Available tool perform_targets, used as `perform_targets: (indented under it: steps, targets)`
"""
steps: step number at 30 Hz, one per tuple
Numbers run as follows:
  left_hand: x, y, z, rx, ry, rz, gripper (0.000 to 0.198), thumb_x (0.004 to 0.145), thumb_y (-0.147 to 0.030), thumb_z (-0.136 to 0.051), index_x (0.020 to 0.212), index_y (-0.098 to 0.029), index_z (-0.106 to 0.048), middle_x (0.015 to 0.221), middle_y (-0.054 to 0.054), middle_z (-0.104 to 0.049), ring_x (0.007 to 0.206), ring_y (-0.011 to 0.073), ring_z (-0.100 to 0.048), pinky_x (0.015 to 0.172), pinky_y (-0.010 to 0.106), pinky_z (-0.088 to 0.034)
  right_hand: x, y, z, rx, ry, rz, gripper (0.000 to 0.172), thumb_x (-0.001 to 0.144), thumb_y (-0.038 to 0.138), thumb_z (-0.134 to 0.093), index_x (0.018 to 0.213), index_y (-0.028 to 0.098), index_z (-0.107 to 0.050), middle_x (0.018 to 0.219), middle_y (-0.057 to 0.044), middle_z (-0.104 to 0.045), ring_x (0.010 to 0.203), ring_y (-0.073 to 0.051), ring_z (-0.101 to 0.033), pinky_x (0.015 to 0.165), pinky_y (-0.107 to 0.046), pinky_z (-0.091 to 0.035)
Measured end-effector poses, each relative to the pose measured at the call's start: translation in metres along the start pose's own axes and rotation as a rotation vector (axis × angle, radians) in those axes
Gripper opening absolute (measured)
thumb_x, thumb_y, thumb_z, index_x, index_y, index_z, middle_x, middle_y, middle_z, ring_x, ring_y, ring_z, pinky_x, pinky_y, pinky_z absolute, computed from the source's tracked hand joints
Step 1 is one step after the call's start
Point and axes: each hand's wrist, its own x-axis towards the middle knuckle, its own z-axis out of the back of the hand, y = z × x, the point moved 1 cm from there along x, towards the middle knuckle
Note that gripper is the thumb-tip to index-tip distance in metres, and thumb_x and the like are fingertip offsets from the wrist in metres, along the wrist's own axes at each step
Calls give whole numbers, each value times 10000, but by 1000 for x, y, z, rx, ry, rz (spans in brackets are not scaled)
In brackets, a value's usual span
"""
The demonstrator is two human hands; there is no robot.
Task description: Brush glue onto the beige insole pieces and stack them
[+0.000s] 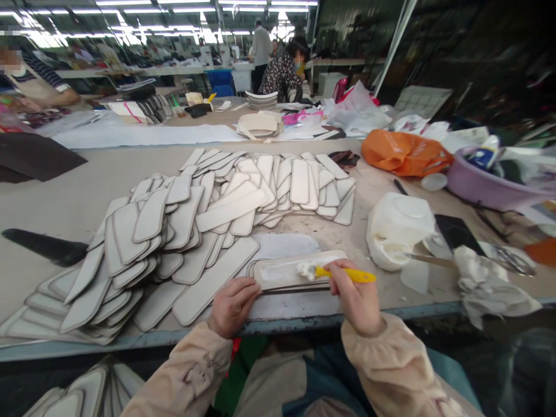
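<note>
My right hand (356,295) is closed round the yellow handle of a brush (347,273), whose white-coated bristles rest on the top panel of a small stack. That long, rounded white panel (278,272) has wet-looking white streaks on it and lies near the table's front edge. My left hand (233,306) presses its fingers together at the panel's left end. Under the stack is a pale sheet (295,305). A big heap of similar panels (186,214) spreads to the left and behind.
At the right stand a cut-open white jug (399,226), a crumpled cloth (486,284), an orange bag (403,153) and a purple basin (490,185). A black object (46,246) lies at left. People work beyond the table.
</note>
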Motion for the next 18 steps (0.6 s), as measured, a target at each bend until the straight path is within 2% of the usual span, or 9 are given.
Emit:
perform_targets:
  steps: [4, 6, 8, 10, 12, 16, 18]
  targets:
    - [-1, 0, 0, 35, 1, -17, 113, 828, -156, -659, 929, -175, -706, 932, 59, -713, 858, 166, -676, 793, 291, -576, -14, -6, -45, 181, 232, -10, 271, 925, 416, -464, 852, 195, -603, 535, 46, -541, 507, -107, -489, 537, -224, -389]
    - [-1, 1, -1, 47, 1, -26, 112, 834, -158, -652, 930, -179, -707, 934, 58, -715, 866, 171, -681, 790, 297, -580, -14, -8, -60, 174, 265, -9, 255, 927, 386, -453, 843, 196, -599, 526, 49, -542, 508, -105, -496, 557, -220, -403]
    - [-1, 2, -1, 51, 4, -34, 120, 834, -152, -652, 936, -185, -706, 940, 55, -715, 885, 175, -683, 803, 304, -580, -10, -10, -57, 126, 245, 1, 247, 923, 368, -446, 825, 198, -596, 509, 53, -531, 515, -107, -508, 586, -221, -416]
    - [-1, 2, -1, 48, 6, -41, 124, 831, -148, -655, 938, -186, -706, 943, 53, -715, 897, 177, -684, 815, 309, -579, -4, -10, -39, 44, 190, 1, 248, 914, 373, -451, 813, 201, -599, 500, 53, -527, 528, -113, -524, 609, -226, -421]
    - [-1, 3, 0, 38, 13, -48, 124, 830, -146, -656, 937, -186, -704, 942, 52, -714, 897, 176, -684, 817, 308, -579, 3, -9, -9, -68, 101, -17, 258, 901, 385, -457, 807, 203, -613, 493, 49, -529, 537, -123, -536, 612, -235, -417]
    - [1, 2, 1, 27, 12, -65, 125, 832, -135, -651, 936, -183, -700, 935, 51, -710, 889, 172, -680, 813, 305, -577, 13, -4, 54, -334, -133, -73, 252, 867, 371, -471, 799, 207, -651, 476, 41, -530, 527, -136, -536, 587, -253, -385]
    - [3, 2, 1, 28, 7, -74, 128, 833, -130, -647, 939, -183, -697, 941, 54, -708, 887, 172, -678, 814, 306, -574, 15, -2, 73, -340, -244, -53, 249, 867, 369, -476, 801, 204, -650, 485, 41, -528, 536, -134, -534, 595, -250, -388]
